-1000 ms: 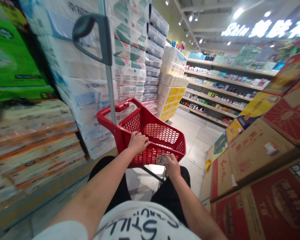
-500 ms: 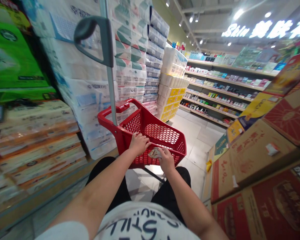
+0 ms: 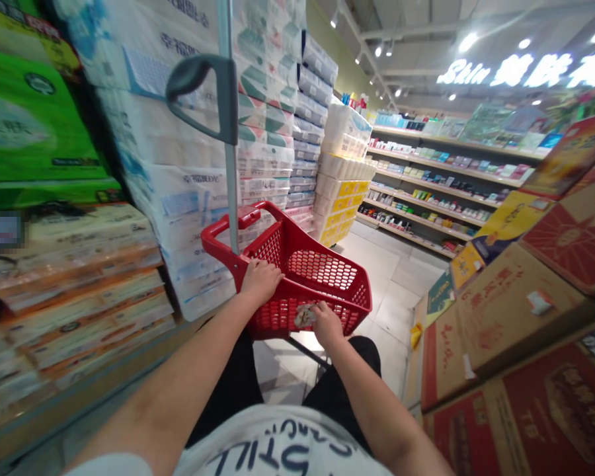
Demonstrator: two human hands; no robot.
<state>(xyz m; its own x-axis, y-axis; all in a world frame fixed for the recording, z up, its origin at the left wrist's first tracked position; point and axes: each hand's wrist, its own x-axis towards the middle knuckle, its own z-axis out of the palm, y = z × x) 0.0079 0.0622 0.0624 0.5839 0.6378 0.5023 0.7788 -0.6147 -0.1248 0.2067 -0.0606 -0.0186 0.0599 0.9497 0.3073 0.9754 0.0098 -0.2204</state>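
Note:
A red plastic shopping basket (image 3: pixel 327 264) on wheels stands in a shop aisle right in front of me. Its grey pull handle (image 3: pixel 213 99) rises on a metal pole at the basket's left side. My left hand (image 3: pixel 260 281) rests closed over the basket's near rim. My right hand (image 3: pixel 326 324) is at the basket's front wall, fingers pinched on a small crumpled cloth or wad of paper (image 3: pixel 305 316) pressed against the red mesh. The inside of the basket shows nothing in it.
Tall stacks of packed tissue and toilet paper (image 3: pixel 188 172) line the left side. Cardboard cartons (image 3: pixel 515 311) are piled close on the right. Shelves of small goods (image 3: pixel 426 192) run along the far wall. Pale tiled floor (image 3: pixel 391 277) stretches ahead between them.
My right hand with the crumpled wad has dropped from the basket's rim to its front wall. The left hand has stayed on the rim. The view has shifted slightly.

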